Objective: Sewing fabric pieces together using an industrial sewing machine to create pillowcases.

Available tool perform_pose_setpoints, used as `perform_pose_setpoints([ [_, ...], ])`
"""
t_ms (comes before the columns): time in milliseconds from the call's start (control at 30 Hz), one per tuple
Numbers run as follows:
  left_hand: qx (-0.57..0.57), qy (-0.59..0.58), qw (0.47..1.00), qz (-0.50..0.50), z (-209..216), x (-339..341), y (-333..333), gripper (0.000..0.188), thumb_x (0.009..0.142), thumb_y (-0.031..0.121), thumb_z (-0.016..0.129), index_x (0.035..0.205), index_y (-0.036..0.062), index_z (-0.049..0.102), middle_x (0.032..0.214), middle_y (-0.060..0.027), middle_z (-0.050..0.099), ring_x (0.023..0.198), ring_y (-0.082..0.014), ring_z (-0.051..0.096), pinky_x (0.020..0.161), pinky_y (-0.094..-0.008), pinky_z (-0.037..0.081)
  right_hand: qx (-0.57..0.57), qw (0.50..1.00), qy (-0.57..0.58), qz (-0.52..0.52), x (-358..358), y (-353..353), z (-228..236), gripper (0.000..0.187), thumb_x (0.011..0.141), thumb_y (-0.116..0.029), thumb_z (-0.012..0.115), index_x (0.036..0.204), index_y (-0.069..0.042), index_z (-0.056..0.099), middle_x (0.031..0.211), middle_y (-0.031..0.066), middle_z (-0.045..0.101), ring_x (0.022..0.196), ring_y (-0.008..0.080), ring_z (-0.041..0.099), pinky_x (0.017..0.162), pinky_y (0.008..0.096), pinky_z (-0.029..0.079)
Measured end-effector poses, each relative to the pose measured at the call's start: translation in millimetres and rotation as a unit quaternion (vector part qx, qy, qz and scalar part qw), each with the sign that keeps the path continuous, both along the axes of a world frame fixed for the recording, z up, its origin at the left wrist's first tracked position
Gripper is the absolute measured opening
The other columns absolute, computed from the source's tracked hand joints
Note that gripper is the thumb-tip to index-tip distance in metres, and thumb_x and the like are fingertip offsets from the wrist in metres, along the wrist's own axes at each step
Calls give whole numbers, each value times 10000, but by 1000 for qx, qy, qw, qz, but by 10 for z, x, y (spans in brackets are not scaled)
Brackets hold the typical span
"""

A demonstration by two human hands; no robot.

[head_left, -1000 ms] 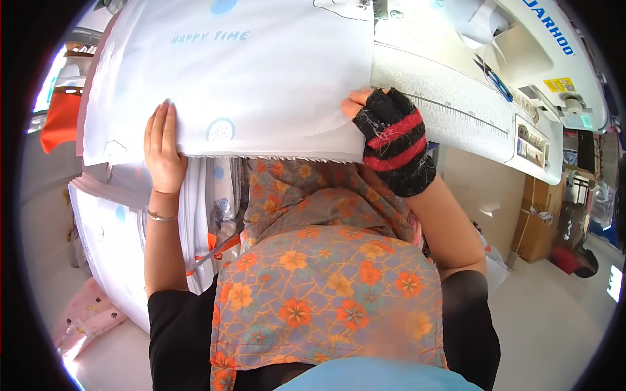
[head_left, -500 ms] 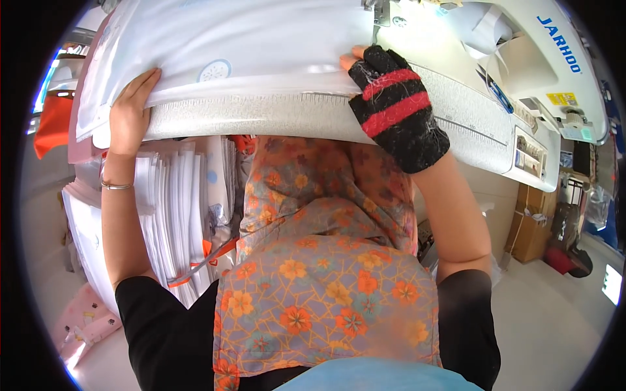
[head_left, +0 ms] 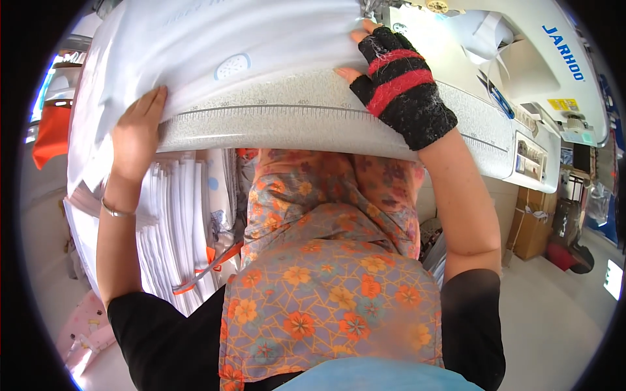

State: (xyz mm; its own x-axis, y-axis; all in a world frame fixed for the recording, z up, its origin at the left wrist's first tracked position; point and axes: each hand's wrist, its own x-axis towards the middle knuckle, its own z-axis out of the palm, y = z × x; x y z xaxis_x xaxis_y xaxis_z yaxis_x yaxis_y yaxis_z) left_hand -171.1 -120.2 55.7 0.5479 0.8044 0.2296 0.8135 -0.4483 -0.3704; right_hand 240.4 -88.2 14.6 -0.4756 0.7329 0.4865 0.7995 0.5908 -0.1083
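A sheet of thin white fabric (head_left: 195, 45) with a pale blue round print lies over the speckled sewing table (head_left: 274, 127). My left hand (head_left: 138, 133), bare with a bracelet at the wrist, rests on its near left part, fingers stretched out flat. My right hand (head_left: 404, 88) wears a black fingerless glove with red stripes. Its fingers are apart, their tips at the fabric's right edge, close to the sewing machine's presser foot (head_left: 370, 9). The needle itself I cannot make out.
The white sewing machine (head_left: 548, 58) stands on the right, with blue-handled thread snips (head_left: 497, 96) beside its base. Below the table's left side is a stack of folded white fabric (head_left: 173, 221), tied with a grey and orange strap. A cardboard box (head_left: 529, 225) stands at right.
The fabric's near edge has moved away from me, baring more of the table's ruler. My right hand has shifted farther and slightly right, its thumb now spread. My left hand has come slightly nearer.
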Motion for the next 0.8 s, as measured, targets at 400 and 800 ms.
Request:
perform_pose_setpoints([
  [400,-157,21,987,-15,212,574,-882,467,760,37,561,1224,-14,556,954,-89,592,838,-235,596,680,-354,511,19,1000,-2,-18,6,26,-25,423,877,-346,656,1207,-83,622,1311,185,562,1199,372,533,1021,456,429],
  [800,-408,-88,895,-158,269,1514,-1223,299,758,104,635,1025,-21,590,965,-117,573,838,-249,628,633,-335,548,29,999,37,-6,14,-76,7,350,860,-246,664,1161,-70,634,1235,182,608,1088,369,596,944,444,488],
])
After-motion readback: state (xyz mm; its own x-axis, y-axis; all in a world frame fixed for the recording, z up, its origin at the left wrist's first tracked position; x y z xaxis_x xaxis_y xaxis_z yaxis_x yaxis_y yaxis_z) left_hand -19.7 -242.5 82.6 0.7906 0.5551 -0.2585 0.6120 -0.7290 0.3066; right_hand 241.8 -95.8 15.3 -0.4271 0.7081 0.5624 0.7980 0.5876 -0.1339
